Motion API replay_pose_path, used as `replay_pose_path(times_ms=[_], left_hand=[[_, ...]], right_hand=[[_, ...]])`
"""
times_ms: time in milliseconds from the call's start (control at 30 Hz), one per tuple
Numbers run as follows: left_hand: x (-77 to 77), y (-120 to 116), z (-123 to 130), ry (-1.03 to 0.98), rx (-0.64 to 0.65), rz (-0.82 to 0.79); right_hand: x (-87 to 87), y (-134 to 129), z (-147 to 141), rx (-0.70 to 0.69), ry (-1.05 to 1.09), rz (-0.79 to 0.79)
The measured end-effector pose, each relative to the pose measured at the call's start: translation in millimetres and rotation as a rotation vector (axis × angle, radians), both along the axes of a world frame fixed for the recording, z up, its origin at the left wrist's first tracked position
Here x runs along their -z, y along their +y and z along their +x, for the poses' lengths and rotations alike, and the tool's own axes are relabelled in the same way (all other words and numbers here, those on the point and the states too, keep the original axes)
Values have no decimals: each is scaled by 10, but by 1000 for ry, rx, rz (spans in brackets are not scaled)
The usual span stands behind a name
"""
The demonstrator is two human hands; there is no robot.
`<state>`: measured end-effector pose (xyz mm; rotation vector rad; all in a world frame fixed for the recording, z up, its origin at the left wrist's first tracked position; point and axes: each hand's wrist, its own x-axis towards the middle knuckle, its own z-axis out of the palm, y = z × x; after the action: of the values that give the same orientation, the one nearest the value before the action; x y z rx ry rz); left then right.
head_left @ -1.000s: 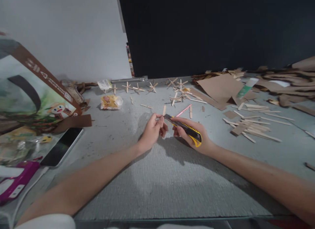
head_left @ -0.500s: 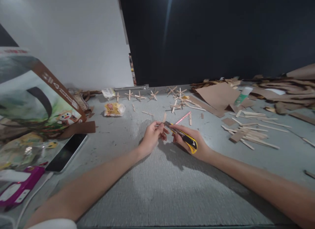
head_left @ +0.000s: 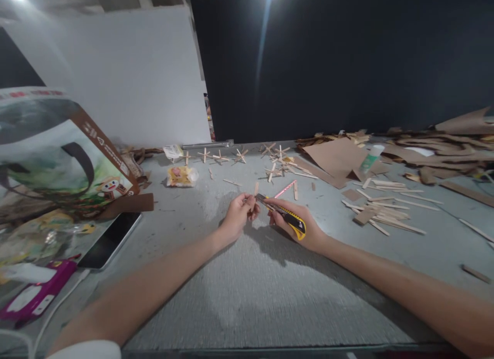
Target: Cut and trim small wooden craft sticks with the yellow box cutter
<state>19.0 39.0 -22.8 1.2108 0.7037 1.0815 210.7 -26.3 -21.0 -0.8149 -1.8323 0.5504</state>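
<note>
Near the middle of the table, my left hand (head_left: 238, 215) pinches a short wooden craft stick (head_left: 256, 187) that points upward from the fingertips. My right hand (head_left: 299, 226) is wrapped round a yellow and black utility knife (head_left: 290, 218). The knife's blade end reaches the stick at my left fingers; whether it cuts into the wood is too small to tell. Just beyond my right hand lie a pink patterned straw-like stick (head_left: 285, 188) and another short craft stick (head_left: 296, 190).
Several star-shaped stick pieces (head_left: 241, 155) stand along the back. Loose craft sticks (head_left: 389, 215), brown cardboard (head_left: 335, 158) and a glue stick (head_left: 371, 159) lie right. At left are a phone (head_left: 110, 240), a printed bag (head_left: 73, 163), a magenta device (head_left: 40, 289) and a yellow packet (head_left: 181, 176).
The camera view has tilted up slightly, showing more above the panels. Both hands keep their grips on the stick and the knife, nearly in the same place.
</note>
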Motion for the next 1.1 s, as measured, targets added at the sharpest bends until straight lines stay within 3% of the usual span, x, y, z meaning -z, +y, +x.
replay_pose_path(times_ms=[433, 1100], left_hand=[[-83, 12, -10, 8, 39, -99], [-98, 33, -33, 3, 128, -114]], right_hand=[[-49, -28, -1, -6, -109, 136], [-35, -47, 51, -40, -123, 91]])
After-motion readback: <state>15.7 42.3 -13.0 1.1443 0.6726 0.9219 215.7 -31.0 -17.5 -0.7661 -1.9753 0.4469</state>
